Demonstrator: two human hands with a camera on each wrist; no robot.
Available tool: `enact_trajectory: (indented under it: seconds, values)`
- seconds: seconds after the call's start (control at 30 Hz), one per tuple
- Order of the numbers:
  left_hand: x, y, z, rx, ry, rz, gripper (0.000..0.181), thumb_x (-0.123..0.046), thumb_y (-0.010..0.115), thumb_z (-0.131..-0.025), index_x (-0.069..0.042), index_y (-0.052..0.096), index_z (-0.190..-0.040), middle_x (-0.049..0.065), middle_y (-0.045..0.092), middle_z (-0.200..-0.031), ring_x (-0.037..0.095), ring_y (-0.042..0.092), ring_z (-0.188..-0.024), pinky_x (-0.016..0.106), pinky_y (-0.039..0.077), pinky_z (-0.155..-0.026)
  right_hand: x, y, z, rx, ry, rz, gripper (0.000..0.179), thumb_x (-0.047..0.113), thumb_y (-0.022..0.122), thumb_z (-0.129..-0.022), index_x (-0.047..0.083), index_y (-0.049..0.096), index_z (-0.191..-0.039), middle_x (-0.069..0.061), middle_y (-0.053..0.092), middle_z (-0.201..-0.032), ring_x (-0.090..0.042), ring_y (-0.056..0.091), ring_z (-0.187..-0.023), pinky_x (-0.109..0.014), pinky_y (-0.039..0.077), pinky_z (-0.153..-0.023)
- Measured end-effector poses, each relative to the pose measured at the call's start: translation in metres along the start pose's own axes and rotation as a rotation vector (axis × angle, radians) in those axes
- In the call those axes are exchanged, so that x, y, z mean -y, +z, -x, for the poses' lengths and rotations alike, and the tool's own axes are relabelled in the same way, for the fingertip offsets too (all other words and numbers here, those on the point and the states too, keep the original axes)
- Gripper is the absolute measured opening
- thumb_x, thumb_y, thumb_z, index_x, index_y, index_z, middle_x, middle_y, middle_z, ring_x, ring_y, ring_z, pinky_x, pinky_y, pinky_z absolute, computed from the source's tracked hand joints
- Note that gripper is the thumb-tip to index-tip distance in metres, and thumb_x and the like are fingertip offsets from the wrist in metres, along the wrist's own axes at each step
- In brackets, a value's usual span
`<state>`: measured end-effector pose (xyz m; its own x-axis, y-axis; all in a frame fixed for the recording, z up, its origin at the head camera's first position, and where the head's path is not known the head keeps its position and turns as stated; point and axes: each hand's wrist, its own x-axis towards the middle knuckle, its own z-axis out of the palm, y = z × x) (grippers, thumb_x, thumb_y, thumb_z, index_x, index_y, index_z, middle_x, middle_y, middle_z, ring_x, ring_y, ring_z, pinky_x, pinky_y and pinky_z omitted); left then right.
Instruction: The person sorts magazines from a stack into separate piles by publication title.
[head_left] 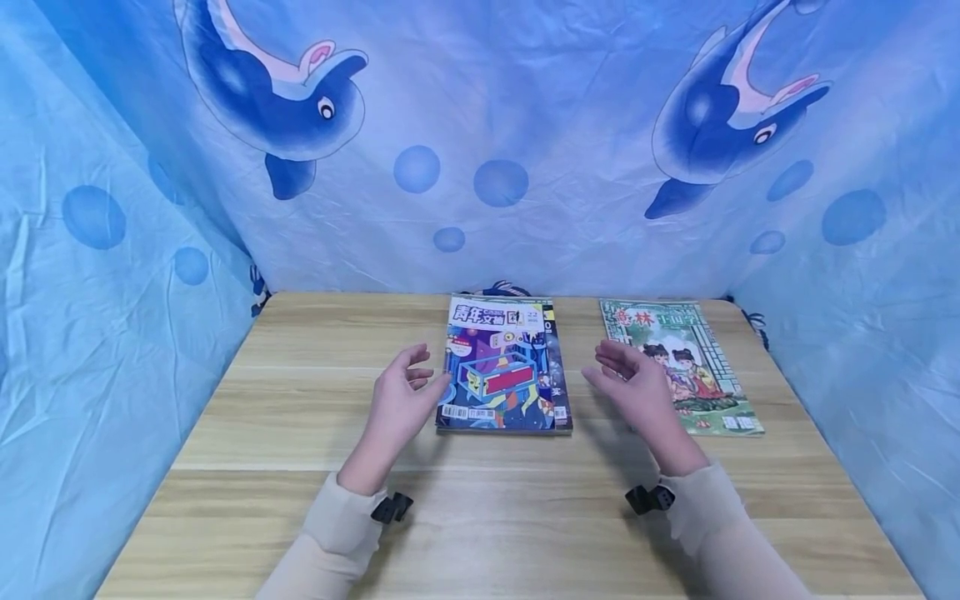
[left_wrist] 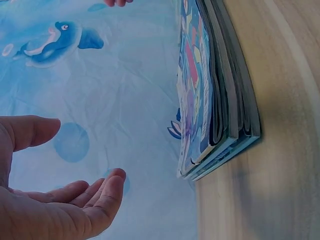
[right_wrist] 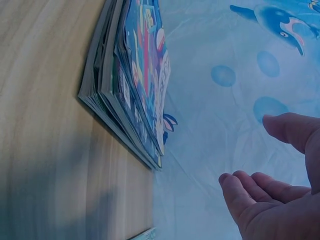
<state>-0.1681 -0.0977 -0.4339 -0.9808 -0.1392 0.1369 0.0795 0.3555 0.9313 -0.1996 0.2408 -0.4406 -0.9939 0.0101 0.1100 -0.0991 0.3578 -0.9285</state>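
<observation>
A stack of several magazines (head_left: 498, 367) lies at the middle of the table's far half, its top cover purple and blue with a white title band. Both wrist views show the stack's layered page edges (left_wrist: 230, 100). My left hand (head_left: 405, 392) hovers at the stack's left side, thumb apart from the loosely bent fingers, holding nothing. On the other side, my right hand (head_left: 633, 383) is held over the table between the stack and a green magazine (head_left: 705, 392), its palm turned inward and nothing in it. That green magazine lies flat, partly covered in the head view by the right hand.
The wooden table (head_left: 300, 500) reaches back to a blue curtain (head_left: 570, 242) printed with dolphins and bubbles, which also hangs along both sides. Dark tasselled cord (head_left: 506, 289) shows behind the stack at the table's far edge. A small black camera sits on each wrist.
</observation>
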Motion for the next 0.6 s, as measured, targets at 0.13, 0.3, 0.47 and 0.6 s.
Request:
enact_trajectory:
  seconds: [0.13, 0.3, 0.47, 0.6]
  values:
    - [0.002, -0.001, 0.002, 0.020, -0.022, -0.033, 0.066, -0.014, 0.078, -0.090, 0.002, 0.047, -0.146, 0.018, 0.056, -0.139, 0.033, 0.061, -0.115, 0.046, 0.051, -0.098, -0.002, 0.003, 0.000, 0.009, -0.002, 0.002, 0.069, 0.028, 0.083, -0.087, -0.001, 0.054, -0.142, -0.016, 0.059, -0.137, -0.028, 0.057, -0.124, -0.031, 0.048, -0.101]
    - [0.004, -0.002, 0.003, 0.043, -0.034, -0.039, 0.068, -0.016, 0.077, -0.090, 0.003, 0.045, -0.147, 0.019, 0.054, -0.142, 0.035, 0.061, -0.116, 0.047, 0.051, -0.097, -0.005, 0.008, -0.002, 0.019, -0.009, -0.015, 0.064, 0.021, 0.083, -0.088, -0.004, 0.054, -0.140, -0.019, 0.060, -0.135, -0.030, 0.058, -0.123, -0.033, 0.047, -0.102]
    - [0.004, -0.003, 0.002, 0.038, -0.043, -0.037, 0.068, -0.016, 0.077, -0.090, 0.002, 0.046, -0.147, 0.018, 0.055, -0.141, 0.034, 0.062, -0.115, 0.046, 0.053, -0.095, -0.005, 0.013, -0.001, 0.033, 0.000, -0.004, 0.062, 0.018, 0.081, -0.089, -0.004, 0.055, -0.140, -0.020, 0.060, -0.135, -0.031, 0.058, -0.124, -0.036, 0.047, -0.103]
    - [0.005, -0.002, 0.000, 0.038, -0.051, -0.047, 0.068, -0.016, 0.077, -0.090, 0.001, 0.045, -0.148, 0.019, 0.055, -0.140, 0.034, 0.063, -0.114, 0.045, 0.054, -0.093, -0.002, 0.015, 0.001, 0.040, -0.008, 0.004, 0.059, 0.015, 0.080, -0.089, -0.006, 0.055, -0.139, -0.023, 0.060, -0.135, -0.033, 0.060, -0.122, -0.036, 0.048, -0.101]
